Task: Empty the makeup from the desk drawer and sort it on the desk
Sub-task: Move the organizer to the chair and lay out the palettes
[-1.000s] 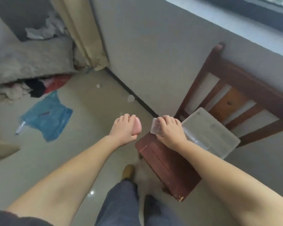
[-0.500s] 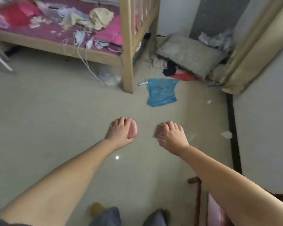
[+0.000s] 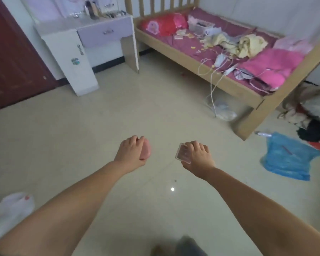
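Note:
My left hand (image 3: 130, 151) is closed around a rounded pink makeup item (image 3: 146, 152), held out over the floor. A small clear flat case (image 3: 182, 153) sits in the grip of my right hand (image 3: 199, 156), level with the left. The white and lilac desk (image 3: 85, 43) stands far off at the upper left, its lilac drawer (image 3: 104, 32) shut. Several small items (image 3: 100, 12) stand on the desk top.
A wooden bed (image 3: 192, 60) with pink bedding, clothes and cables fills the upper right. A blue plastic bag (image 3: 286, 157) and a clothes pile (image 3: 310, 122) lie on the floor at right. A white bag (image 3: 13, 206) lies at lower left. A dark red door (image 3: 11, 61) is at left.
My view has swung left, from a wooden chair by the wall across the floor to the desk and bed. Both hands keep their items and stay held out in front.

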`<state>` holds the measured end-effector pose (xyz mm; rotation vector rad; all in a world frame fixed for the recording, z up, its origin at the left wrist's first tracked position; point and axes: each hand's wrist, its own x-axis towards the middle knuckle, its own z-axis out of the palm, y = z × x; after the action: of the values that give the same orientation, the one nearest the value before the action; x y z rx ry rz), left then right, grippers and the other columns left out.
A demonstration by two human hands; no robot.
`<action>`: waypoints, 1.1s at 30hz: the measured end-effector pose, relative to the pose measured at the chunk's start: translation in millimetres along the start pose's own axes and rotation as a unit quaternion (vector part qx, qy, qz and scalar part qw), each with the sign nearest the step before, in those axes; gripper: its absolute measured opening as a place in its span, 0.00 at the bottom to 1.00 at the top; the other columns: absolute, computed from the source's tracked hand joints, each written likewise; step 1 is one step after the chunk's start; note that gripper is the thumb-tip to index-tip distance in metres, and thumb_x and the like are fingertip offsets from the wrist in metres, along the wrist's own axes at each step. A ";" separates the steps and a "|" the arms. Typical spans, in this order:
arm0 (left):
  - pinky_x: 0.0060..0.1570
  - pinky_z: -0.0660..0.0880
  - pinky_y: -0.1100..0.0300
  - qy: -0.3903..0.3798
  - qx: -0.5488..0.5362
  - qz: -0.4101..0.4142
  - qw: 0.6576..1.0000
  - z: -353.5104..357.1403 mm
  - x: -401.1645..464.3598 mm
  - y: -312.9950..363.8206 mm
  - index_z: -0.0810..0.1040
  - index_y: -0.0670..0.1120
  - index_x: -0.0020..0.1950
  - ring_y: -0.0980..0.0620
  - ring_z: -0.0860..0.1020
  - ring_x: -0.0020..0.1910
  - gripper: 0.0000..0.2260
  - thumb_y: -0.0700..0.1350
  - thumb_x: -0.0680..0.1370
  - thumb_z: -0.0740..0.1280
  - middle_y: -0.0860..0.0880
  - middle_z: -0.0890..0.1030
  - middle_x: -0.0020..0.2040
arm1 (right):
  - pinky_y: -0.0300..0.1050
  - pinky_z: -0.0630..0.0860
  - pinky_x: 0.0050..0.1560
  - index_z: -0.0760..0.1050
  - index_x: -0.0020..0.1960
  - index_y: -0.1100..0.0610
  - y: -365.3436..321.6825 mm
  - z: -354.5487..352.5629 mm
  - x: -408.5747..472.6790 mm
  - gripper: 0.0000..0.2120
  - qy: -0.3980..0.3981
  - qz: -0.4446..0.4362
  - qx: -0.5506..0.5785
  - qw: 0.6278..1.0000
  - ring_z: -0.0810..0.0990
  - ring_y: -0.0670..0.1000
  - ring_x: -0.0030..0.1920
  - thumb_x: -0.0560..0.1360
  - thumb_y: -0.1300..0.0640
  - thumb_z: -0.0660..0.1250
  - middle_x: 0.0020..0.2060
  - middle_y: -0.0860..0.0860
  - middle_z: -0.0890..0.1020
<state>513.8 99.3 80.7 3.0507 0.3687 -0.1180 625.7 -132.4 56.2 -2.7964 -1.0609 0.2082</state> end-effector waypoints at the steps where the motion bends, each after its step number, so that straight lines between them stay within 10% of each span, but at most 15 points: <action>1: 0.58 0.69 0.52 0.002 0.001 -0.015 1.000 -2.4 2.9 -21.4 0.66 0.45 0.67 0.42 0.74 0.57 0.30 0.54 0.69 0.69 0.43 0.72 0.59 | 0.48 0.60 0.68 0.63 0.69 0.55 -15.3 -0.4 22.6 0.30 -0.002 -0.017 -0.008 1.000 0.69 0.56 0.64 0.72 0.44 0.65 0.63 0.53 0.70; 20: 0.60 0.67 0.53 0.007 -0.024 -0.228 0.973 -28.7 201.7 -405.9 0.63 0.46 0.70 0.44 0.72 0.59 0.32 0.56 0.70 0.67 0.45 0.70 0.62 | 0.48 0.61 0.67 0.63 0.69 0.54 -263.3 7.9 495.3 0.29 -0.047 -0.236 -0.065 0.968 0.70 0.55 0.64 0.72 0.44 0.64 0.64 0.51 0.70; 33: 0.61 0.67 0.51 0.003 0.002 -0.195 0.981 -70.6 397.1 -710.3 0.63 0.44 0.71 0.41 0.72 0.59 0.32 0.53 0.70 0.68 0.42 0.71 0.62 | 0.50 0.62 0.67 0.66 0.68 0.56 -445.6 16.6 811.3 0.30 -0.012 -0.238 -0.049 0.970 0.72 0.57 0.63 0.70 0.45 0.66 0.62 0.53 0.72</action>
<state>732.5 886.2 77.4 2.9394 0.9622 -0.1266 935.9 739.8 57.7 -2.5215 -1.7463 0.1352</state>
